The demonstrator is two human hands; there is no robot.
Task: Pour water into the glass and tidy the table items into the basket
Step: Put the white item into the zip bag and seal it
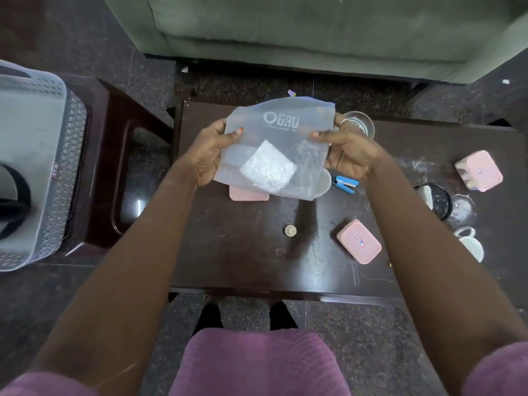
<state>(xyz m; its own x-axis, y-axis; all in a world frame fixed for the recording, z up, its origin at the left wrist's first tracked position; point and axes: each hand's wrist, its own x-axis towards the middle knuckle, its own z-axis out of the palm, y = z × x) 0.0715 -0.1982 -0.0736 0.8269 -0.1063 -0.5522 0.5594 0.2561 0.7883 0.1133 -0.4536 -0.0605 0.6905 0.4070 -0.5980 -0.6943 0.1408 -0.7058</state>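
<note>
Both hands hold a translucent plastic pouch [274, 144] with white lettering above the dark table [243, 252]. My left hand [208, 152] grips its left edge and my right hand [348, 150] grips its right edge. A white crinkled packet shows through the pouch. The clear glass [361, 124] stands on the table just behind my right hand. The grey perforated basket [37, 167] stands at the far left on a dark stool, apart from the table.
On the table lie pink lidded boxes [359, 241] [479, 170] [248, 194], a blue stapler [347, 184], a small round cap [290, 230], a black mesh holder [437, 200], a white cup [471, 245] and a white bowl [323, 182]. A green sofa [314, 30] is behind.
</note>
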